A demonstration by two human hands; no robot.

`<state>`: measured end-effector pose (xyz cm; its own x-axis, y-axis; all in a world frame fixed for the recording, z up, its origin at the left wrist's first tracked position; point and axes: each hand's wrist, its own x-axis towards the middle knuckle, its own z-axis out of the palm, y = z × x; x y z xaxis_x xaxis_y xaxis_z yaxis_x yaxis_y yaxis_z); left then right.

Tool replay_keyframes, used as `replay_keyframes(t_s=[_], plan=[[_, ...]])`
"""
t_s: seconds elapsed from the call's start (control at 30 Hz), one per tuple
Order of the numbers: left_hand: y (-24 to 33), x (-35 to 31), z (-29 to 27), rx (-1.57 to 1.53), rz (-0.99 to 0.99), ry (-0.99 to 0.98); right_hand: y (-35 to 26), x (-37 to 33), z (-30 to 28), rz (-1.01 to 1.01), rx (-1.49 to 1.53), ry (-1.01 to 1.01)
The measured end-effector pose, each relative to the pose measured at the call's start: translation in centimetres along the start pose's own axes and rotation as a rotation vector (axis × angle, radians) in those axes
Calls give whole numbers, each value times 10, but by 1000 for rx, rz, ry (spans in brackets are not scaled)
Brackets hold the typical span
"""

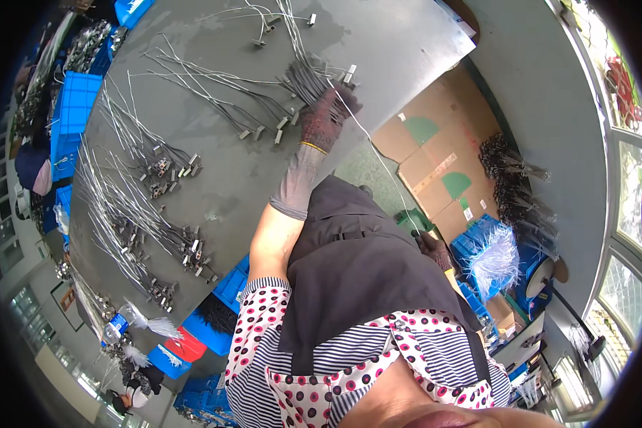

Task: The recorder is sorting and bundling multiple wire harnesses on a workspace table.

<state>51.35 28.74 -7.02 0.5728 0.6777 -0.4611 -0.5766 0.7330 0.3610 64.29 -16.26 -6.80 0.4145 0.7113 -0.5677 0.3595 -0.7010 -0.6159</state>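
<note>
- Head view: the left hand point(326, 118), gloved in dark knit, is stretched forward over the grey surface point(378, 43) and laid on the near end of a bundle of wires point(308, 75).
- The fingers point(346, 96) are seen curled over the bundle's dark end, apparently gripping it; how tightly cannot be told.
- The bundle's long axis runs away from the fingers, up toward the far edge of the surface, with small metal connectors at the near end just beside the knuckles.
- A single thin wire point(378, 160) is drawn from that hand down, off the edge of the surface, toward the right hand point(435, 251).
- The right hand, also gloved, is held low beside the dark apron point(357, 271), well apart from the bundle; its grip cannot be told.
- The left hand is thus by far the nearer to the bundle.
</note>
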Motion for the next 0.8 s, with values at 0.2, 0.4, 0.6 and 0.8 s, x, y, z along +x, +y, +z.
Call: replay_keyframes(t_s=[0.2, 0.4, 0.6, 0.8], plan=[[29, -17, 22, 169, 178, 68, 38, -19, -1, -21, -7, 97], [19, -36, 8, 126, 138, 138, 21, -7, -16, -51, -56, 83], [-22, -62, -12, 274, 35, 47, -64, 38, -20, -311, 106, -38], [-53, -110, 17, 558, -143, 59, -143, 94, -2, -171, 232, -97]])
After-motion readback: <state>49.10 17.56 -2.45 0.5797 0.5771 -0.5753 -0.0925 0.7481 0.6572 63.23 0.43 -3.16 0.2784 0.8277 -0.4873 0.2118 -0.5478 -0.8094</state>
